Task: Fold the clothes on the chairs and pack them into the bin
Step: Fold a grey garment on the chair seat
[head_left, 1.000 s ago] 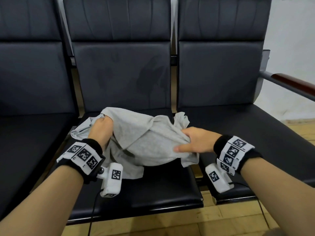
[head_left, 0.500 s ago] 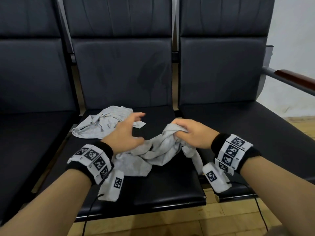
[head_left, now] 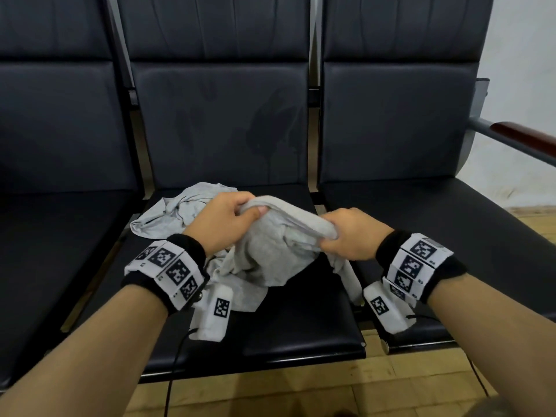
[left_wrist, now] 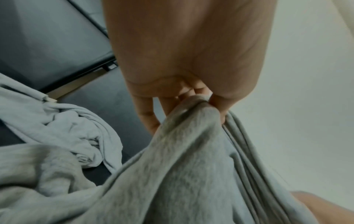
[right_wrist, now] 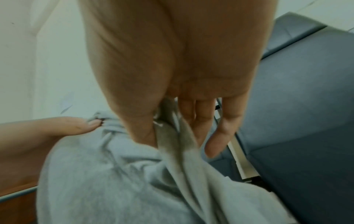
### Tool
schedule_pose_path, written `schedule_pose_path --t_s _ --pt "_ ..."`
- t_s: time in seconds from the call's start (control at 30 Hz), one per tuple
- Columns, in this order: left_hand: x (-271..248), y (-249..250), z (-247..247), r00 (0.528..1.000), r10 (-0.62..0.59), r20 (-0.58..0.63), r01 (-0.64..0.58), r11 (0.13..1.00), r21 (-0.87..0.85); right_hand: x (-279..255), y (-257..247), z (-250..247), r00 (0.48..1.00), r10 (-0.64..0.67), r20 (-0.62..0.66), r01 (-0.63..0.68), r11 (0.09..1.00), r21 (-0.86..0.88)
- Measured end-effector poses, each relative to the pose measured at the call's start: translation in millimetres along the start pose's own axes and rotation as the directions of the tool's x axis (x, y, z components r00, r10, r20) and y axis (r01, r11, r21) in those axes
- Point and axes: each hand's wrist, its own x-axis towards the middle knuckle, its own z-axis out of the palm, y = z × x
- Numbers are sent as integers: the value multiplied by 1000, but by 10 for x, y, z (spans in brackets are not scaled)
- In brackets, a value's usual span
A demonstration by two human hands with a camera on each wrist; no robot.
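A grey fleece garment (head_left: pixel 270 251) hangs bunched between my two hands above the middle black chair seat (head_left: pixel 301 320). My left hand (head_left: pixel 228 219) pinches its upper edge between thumb and fingers (left_wrist: pixel 197 100). My right hand (head_left: pixel 346 233) grips the same edge a little to the right, cloth (right_wrist: pixel 172 136) running between thumb and fingers. A second, lighter grey garment (head_left: pixel 177 212) lies crumpled at the back left of that seat, behind my left hand; it also shows in the left wrist view (left_wrist: pixel 67 128). No bin is in view.
Three black padded chairs stand in a row; the left seat (head_left: pixel 54 236) and right seat (head_left: pixel 436 224) carry nothing. A wooden armrest (head_left: pixel 523 139) juts out at the far right. Wood floor (head_left: pixel 301 392) runs along the front edge.
My left hand, open half a second ago, has closed on the garment's edge. Both hands have lifted the cloth slightly and drawn it taut between them.
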Motion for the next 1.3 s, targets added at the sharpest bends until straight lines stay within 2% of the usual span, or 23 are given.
schedule_pose_path --t_s 0.1,0.23,0.3,0.4,0.5,0.6,0.7,0.77,0.83,0.9,1.0,1.1,1.3 --pt "-2 -112 -105 990 -64 -125 57 996 -63 47 165 -37 992 57 -115 -46 994 97" --pt "-40 -206 -152 983 -121 -138 122 993 0 70 175 -52 982 76 -172 -7 930 367" --pt "-48 -234 -136 982 -161 -97 160 987 -22 54 96 -55 980 48 -192 43 896 441" --pt "-77 -204 -73 964 -255 79 266 945 -189 21 -38 -62 976 -12 -219 119 867 483" --pt "-119 -18 51 965 -175 195 204 968 -145 -4 -145 -63 976 -59 -208 155 861 485" --pt "-110 152 131 972 -12 234 58 980 -192 -26 -241 -44 980 -106 -168 173 872 459" --pt "-68 172 140 969 106 224 -83 991 -109 -28 -282 -33 985 -105 -139 154 897 415" --pt "-42 139 135 982 110 151 -102 993 -59 -19 -250 -29 990 -77 -116 118 910 397" --pt "-16 97 82 995 101 -12 -101 995 -6 -28 -210 -30 996 -55 -73 78 922 380" --pt "20 43 -1 979 77 -187 -78 997 0 -27 -175 -32 999 -29 -32 39 939 341" --pt "37 -12 -100 940 -37 -338 7 996 -91 -14 -133 -43 999 -2 -36 11 966 257" --pt "24 -94 -210 876 -159 -455 78 979 -191 8 -73 -48 998 24 -53 -12 978 209" --pt "1 -256 -328 772 -335 -540 199 935 -295 -14 20 -130 996 18 -90 4 972 235"
